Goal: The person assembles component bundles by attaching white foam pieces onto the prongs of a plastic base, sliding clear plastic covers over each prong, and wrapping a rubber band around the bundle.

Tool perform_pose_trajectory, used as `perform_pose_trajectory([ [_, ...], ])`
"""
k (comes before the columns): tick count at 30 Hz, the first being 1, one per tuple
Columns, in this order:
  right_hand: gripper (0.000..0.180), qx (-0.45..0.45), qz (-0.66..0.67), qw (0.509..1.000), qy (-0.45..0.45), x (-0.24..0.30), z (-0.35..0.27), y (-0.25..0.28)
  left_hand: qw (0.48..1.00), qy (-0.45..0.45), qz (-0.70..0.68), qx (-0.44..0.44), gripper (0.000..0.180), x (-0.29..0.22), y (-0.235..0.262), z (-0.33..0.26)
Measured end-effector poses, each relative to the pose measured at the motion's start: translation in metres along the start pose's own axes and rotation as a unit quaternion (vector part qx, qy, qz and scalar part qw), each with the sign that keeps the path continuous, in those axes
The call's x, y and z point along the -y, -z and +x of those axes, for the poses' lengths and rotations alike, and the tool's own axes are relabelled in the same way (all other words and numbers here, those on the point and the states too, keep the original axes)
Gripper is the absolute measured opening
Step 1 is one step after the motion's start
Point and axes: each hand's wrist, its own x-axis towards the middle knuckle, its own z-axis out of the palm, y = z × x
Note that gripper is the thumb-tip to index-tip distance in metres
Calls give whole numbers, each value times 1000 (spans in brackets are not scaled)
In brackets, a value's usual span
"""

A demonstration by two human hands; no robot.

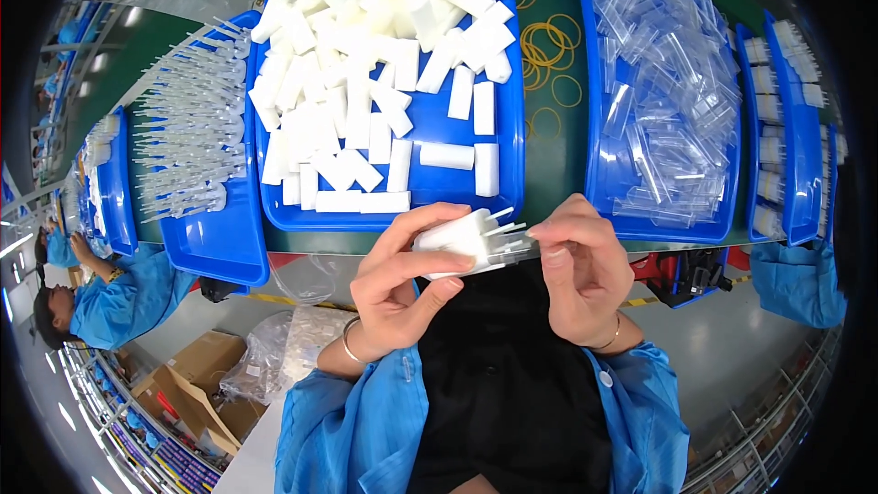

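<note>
My left hand (402,279) is closed round a white block-shaped piece (457,240), held in front of my body just off the tray edge. Several thin white prongs (501,227) stick out of the block toward the right. At their tips my right hand (585,274) pinches a see-through plastic piece (518,247) between thumb and forefinger; its outline among the prongs is hard to make out. Ahead of my left hand, white foam blocks (366,82) lie heaped in a blue tray (393,220). Clear plastic pieces (668,91) fill another blue tray (658,230) beyond my right hand.
Yellow rubber bands (549,44) lie on the green table (554,160) between the two trays. White thin-stemmed parts (192,119) rest in a blue tray (215,247) at left. More blue trays (800,160) stand far right. A co-worker in a blue sleeve (133,297) sits at left.
</note>
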Motion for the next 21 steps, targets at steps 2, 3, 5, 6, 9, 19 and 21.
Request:
perform_pose_trajectory([
  [2,14,7,8,1000,0,0,0,-1,1000,-3,-4,-6,15,2,0,-1],
  [3,13,19,8,1000,-14,1,0,-1,1000,0,0,-10,15,4,1,-1],
  [5,13,29,7,999,-28,2,0,0,1000,4,4,-13,15,5,2,-2],
  [6,12,44,19,998,-45,1,1,1,1000,5,3,-13,14,5,2,-2],
  [9,10,72,57,992,-86,0,3,4,1000,6,7,-13,14,4,2,-3],
  [19,10,98,45,994,-31,0,5,5,999,-5,39,-29,18,-3,-2,-1],
  [21,9,92,20,995,-28,1,6,5,998,-8,52,-26,17,-6,-2,2],
])
